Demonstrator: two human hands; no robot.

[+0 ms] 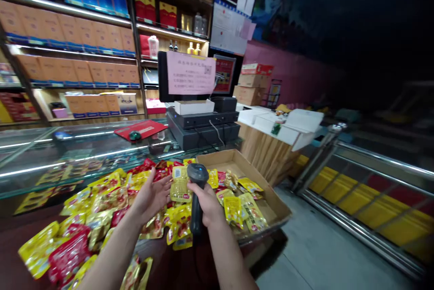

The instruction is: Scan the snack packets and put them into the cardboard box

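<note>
My right hand [208, 204] is wrapped round a dark handheld barcode scanner [196, 204], its head pointing up and away. Just left of the scanner head is a yellow snack packet [181, 186] with a white barcode label at its top. My left hand [152, 197] is beside that packet, palm turned up and inward, fingers stretched out. Whether its fingertips touch the packet I cannot tell. Beneath and around both hands lies a heap of yellow, gold and red snack packets [111, 197] on the dark counter.
An open cardboard box [278, 206] with several packets stands at the right. Behind are a monitor [163, 77] with a pink sheet, a mouse [134, 135] on a red mat, and a glass counter [84, 145]. A metal railing [359, 231] runs along the right.
</note>
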